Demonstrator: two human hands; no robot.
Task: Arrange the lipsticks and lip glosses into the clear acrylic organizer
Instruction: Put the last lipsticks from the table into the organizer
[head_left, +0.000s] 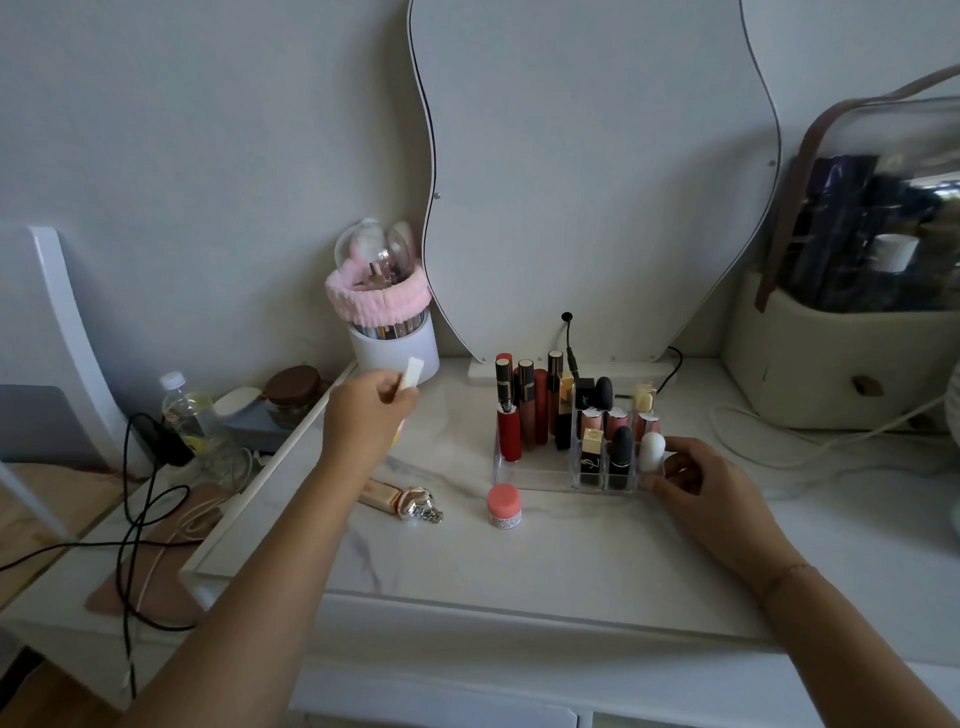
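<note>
Left hand (366, 410) is hovering above the tabletop (545, 561), left of the clear acrylic organizer (524, 475); its grip is closing around a small white tube (409, 378), pinched between thumb and fingers, the tube's upper end sticking up and tilting right. A bit of yellow is showing under the hand; cannot tell what it is.

Right hand (698, 475) is resting against the organizer's right front corner, fingers curling loosely on the acrylic wall, grip holding no lipstick.

Organizer is sitting on the marble-patterned tabletop, just in front of the mirror base (566, 369). Tall lip glosses (525, 402) are standing upright in the left, open section, red and brown tubes crowded together. The small square cells on the right are holding lipsticks: a gold-and-black one (591, 452), a black bullet-shaped one (621, 452), and a white rounded one (652, 451) in the front row, more behind them.

Still lying loose on the tabletop: a pale gold lip gloss with silver ornate cap (402, 499), on its side, left of the organizer; a small pink-lidded jar (504, 505), upright, just in front of the organizer's left part.

A brush holder with pink headband (382, 317) is standing at the back left.
</note>
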